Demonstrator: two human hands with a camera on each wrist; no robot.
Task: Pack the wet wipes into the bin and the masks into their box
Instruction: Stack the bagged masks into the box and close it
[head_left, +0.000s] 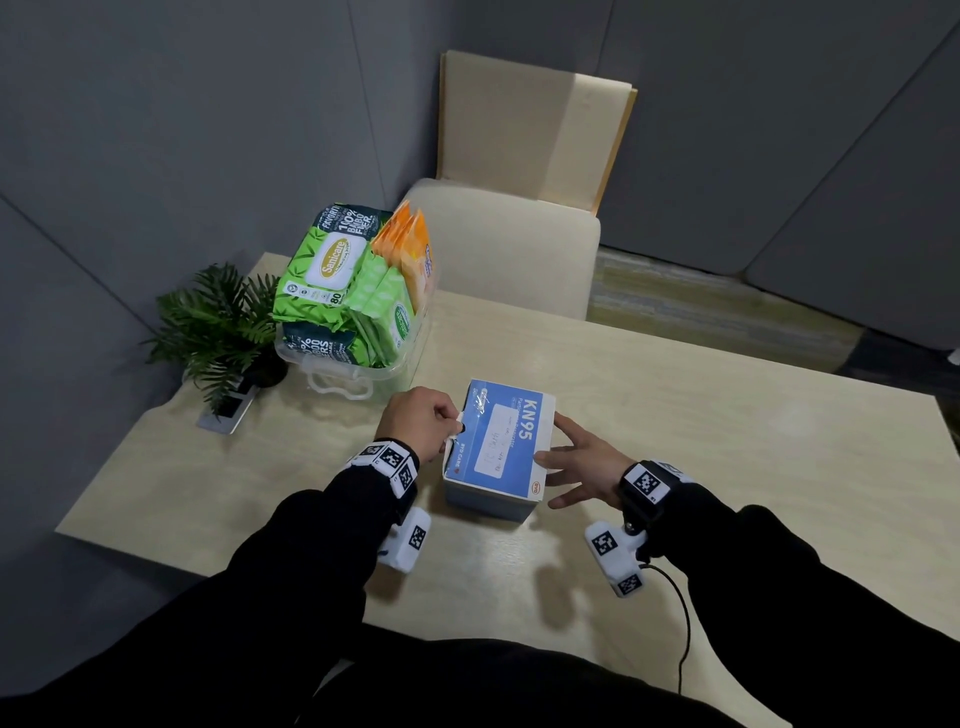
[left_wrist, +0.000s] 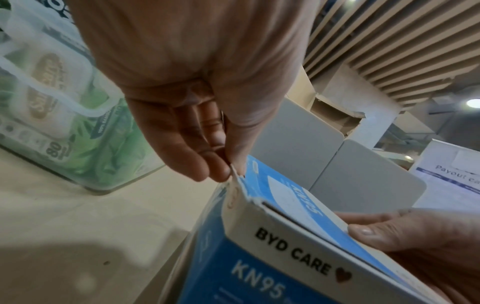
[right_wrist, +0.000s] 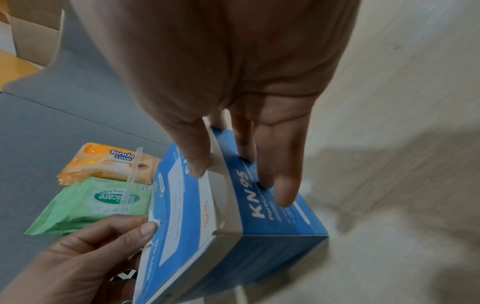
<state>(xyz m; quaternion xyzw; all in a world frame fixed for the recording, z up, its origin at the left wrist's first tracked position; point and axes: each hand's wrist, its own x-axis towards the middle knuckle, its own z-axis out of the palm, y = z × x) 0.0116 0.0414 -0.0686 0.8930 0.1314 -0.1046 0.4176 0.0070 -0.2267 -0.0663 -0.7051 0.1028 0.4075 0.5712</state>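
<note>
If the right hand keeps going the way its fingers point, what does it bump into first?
The right hand already touches the blue cardboard KN95 mask box, fingers straight along its side. Going on, it would probably push that box toward the left hand pinching the lid flap.

A potted plant (head_left: 221, 317) stands at the table's (head_left: 675, 447) corner; beyond, a beige chair (head_left: 509, 249).

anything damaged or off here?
Yes: the mask box lid is torn and ragged at its left edge, right where the left hand pinches it. The right hand steadies the other side. Wipes sit heaped above the bin rim.
</note>
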